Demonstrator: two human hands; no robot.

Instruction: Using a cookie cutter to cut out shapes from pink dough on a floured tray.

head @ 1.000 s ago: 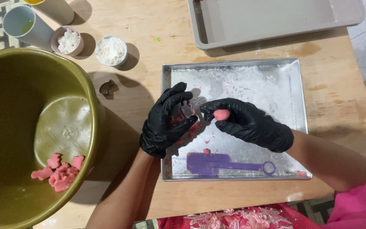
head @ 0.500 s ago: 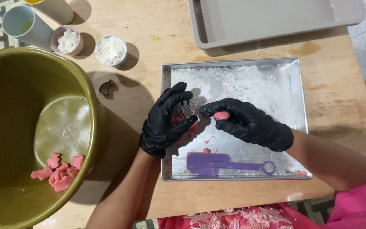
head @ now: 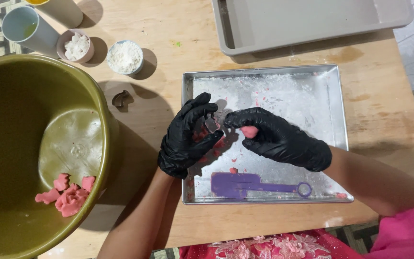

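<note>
left hand curled round a small metal cutter over the floured tray; right hand, at its 3 o'clock, pinches pink dough. press dough in evenly, keep both over tray.

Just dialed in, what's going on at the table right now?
A person in black gloves works over a floured metal tray. The left hand pinches a small metal cutter; the right hand has a lump of pink dough in its grip, held right beside the cutter. A purple scraper lies in the tray near the front edge. To the left, a big olive bowl holds a small pile of pink cut-out shapes. Another cutter sits on the wooden table.
</note>
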